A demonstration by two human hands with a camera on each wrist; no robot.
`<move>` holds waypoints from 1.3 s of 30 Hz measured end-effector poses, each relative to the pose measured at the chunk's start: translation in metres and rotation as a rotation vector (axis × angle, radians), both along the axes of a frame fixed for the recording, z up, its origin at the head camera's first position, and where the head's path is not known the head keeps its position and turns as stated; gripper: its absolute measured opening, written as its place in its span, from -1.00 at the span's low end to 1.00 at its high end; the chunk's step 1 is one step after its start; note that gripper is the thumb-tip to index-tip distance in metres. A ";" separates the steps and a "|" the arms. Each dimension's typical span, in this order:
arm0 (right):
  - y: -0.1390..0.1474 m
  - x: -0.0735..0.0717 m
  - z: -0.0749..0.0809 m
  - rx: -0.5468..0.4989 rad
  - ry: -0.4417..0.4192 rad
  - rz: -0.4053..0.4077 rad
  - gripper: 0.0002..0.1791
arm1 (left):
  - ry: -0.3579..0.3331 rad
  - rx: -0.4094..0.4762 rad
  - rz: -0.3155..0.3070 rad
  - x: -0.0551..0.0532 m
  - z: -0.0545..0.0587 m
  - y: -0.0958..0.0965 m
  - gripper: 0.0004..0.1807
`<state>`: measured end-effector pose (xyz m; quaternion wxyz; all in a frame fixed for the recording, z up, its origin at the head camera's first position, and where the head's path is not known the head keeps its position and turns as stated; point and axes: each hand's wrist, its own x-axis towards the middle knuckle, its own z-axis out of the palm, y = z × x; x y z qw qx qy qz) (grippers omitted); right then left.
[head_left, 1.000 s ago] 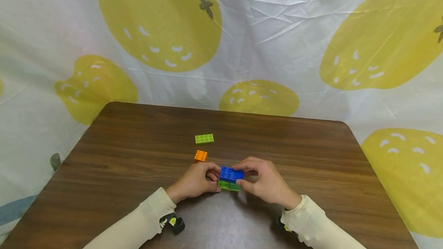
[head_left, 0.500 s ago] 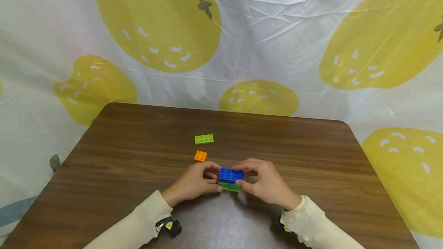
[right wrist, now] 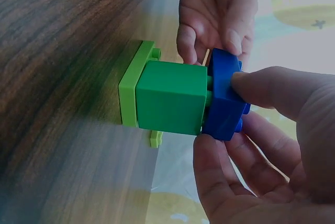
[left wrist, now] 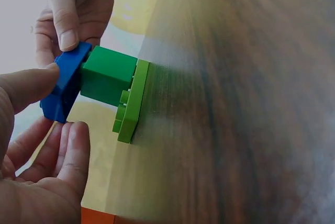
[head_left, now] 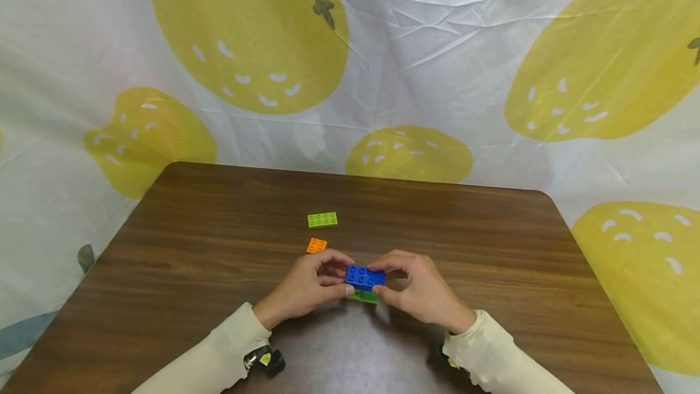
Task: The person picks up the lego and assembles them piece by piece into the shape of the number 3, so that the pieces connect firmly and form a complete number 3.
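A blue brick (head_left: pixel 365 277) with studs on top rests slightly tilted over a green brick (left wrist: pixel 107 75), whose studs show in the gap between them. Under the green brick's one end lies a lime-green plate (left wrist: pixel 135 103), flat on the table, with bare studs at its left part. My left hand (head_left: pixel 303 287) pinches the left end of the blue brick between thumb and fingers. At the right end, my right hand (head_left: pixel 423 290) grips the same brick, thumb in front and fingers behind.
An orange brick (head_left: pixel 317 245) stands just beyond my left hand, partly hidden by it. Farther back lies another lime-green plate (head_left: pixel 322 219). The brown table (head_left: pixel 465 230) reaches to a fruit-printed curtain (head_left: pixel 306 151).
My left hand has shifted up from the lower lime-green plate to the blue brick's left end. The blue brick has settled slightly lower; my right hand keeps its hold.
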<state>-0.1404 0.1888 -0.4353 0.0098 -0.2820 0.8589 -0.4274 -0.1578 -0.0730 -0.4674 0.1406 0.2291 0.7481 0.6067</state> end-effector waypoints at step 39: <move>0.004 0.002 -0.009 -0.054 -0.067 -0.003 -0.61 | -0.008 -0.029 0.000 0.003 0.004 0.000 -0.62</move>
